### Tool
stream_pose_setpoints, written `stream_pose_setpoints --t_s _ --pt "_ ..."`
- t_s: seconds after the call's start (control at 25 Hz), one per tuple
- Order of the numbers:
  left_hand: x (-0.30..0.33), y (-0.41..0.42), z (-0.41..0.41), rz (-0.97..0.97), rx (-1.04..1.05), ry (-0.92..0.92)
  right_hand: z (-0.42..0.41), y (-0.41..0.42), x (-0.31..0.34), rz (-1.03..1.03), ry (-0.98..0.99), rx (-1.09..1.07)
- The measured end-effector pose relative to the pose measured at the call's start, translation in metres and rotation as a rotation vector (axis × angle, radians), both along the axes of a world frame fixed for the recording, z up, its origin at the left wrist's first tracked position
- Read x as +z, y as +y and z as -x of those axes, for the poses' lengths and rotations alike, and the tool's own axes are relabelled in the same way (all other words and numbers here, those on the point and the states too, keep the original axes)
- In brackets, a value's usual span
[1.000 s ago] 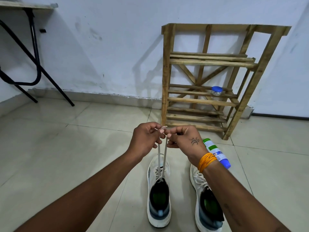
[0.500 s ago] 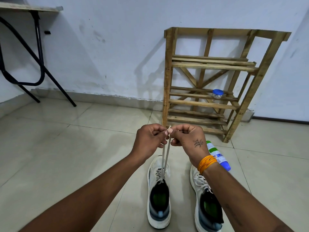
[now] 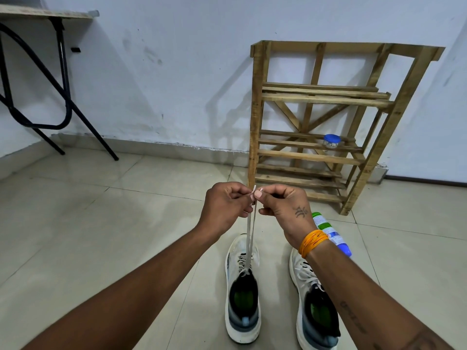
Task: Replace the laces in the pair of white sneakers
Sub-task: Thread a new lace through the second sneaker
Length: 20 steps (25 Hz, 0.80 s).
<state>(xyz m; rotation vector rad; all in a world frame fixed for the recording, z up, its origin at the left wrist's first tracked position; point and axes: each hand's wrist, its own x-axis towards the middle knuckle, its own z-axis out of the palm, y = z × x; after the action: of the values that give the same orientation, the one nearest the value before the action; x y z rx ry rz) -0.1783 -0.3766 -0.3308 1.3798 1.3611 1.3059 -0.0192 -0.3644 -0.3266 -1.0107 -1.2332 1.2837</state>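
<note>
Both hands' fingers (image 3: 259,194) pinch the lace (image 3: 250,238) ends; right forearm hides part of the right sneaker (image 3: 300,271)

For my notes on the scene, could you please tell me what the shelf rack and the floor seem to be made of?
The shelf rack looks like rough unpainted wood: visible grain, uneven yellowish slats. The floor appears to be glossy beige tile, probably ceramic: straight grout lines and soft reflections.
</note>
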Motion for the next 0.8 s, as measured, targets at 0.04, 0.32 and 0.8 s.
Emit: stream_pose_setpoints --t_s 0.04,0.32,0.8 --pt "0.001 0.0 0.0 0.0 0.0 0.0 0.0 0.0 0.001 -0.004 -0.004 -0.007" --pt "-0.001 0.001 0.004 -0.011 -0.009 0.025 -0.001 0.002 -0.005 -0.033 -0.019 -0.007" --pt "-0.155 -0.006 0.063 0.31 0.147 0.598 -0.025 0.004 -0.161 0.156 -0.27 -0.186"
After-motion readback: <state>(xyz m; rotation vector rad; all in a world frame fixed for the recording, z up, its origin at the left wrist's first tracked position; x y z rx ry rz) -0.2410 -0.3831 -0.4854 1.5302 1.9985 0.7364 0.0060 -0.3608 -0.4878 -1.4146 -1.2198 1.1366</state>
